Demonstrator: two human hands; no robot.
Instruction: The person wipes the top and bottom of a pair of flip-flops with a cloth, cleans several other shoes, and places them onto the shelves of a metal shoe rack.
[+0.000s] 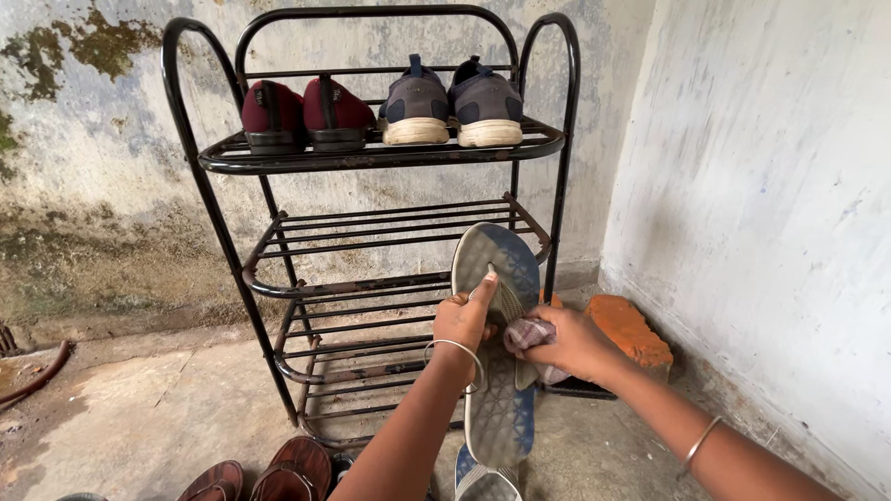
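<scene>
My left hand (pixel 462 318) grips a worn grey-and-blue flip-flop (pixel 499 408) by its strap and holds it upright in front of a black metal shoe rack (pixel 218 160). Against the sandal's footbed, my right hand (pixel 568 341) presses a crumpled checked cloth (pixel 525 334). A thin bangle sits on each wrist. Directly below the held sandal, at the frame's bottom edge, lies a second flip-flop (pixel 483 482).
On the rack's top shelf stand a pair of maroon shoes (pixel 302 116) and a pair of grey sneakers (pixel 450 104); the lower shelves are bare. An orange brick (pixel 631 329) lies by the right wall. Brown sandals (pixel 264 475) rest on the concrete floor.
</scene>
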